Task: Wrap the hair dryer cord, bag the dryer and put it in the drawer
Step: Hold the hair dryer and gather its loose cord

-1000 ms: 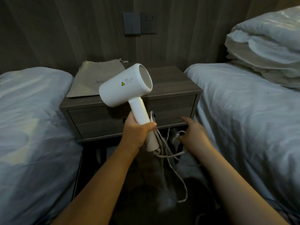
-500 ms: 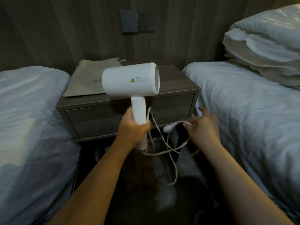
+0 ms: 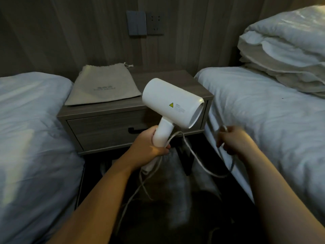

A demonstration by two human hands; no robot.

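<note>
Nearest, a slack loop of the white cord (image 3: 193,155) sags low between the two forearms, trailing toward the floor. The left hand (image 3: 149,147) is wrapped around the handle of the hair dryer (image 3: 172,103), handle tilted up and right, barrel lying across with its open mouth facing right. The right hand (image 3: 233,141), level with the left and well apart to the right, is curled around the cord near its plug end; motion blur hides the exact grip. Winding likely means the right hand carrying cord leftward around the handle. Farther off, the nightstand's drawer (image 3: 109,131) is shut, and the cloth bag (image 3: 103,85) lies flat on top, left of the dryer.
</note>
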